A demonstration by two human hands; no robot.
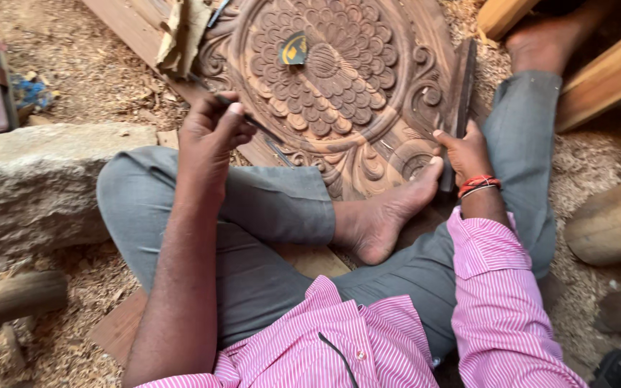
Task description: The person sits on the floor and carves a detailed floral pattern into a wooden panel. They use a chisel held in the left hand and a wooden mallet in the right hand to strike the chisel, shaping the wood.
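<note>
A large brown wooden panel (339,79) carved with a round flower pattern lies on the ground in front of my crossed legs. My left hand (211,129) is closed around a thin dark chisel (264,131) whose tip points at the panel's lower left carving. My right hand (465,151), with red bands at the wrist, grips a dark flat wooden mallet (461,86) that stands along the panel's right edge. My bare foot (389,215) rests against the panel's near edge. A small yellow and black object (295,49) lies on the carved flower.
A rough stone block (30,179) sits at the left. Wood beams (612,72) lie at the upper right, logs (616,223) at the right and another log (12,298) at the lower left. Sawdust covers the ground. A folded cloth (181,32) lies on the panel's upper left.
</note>
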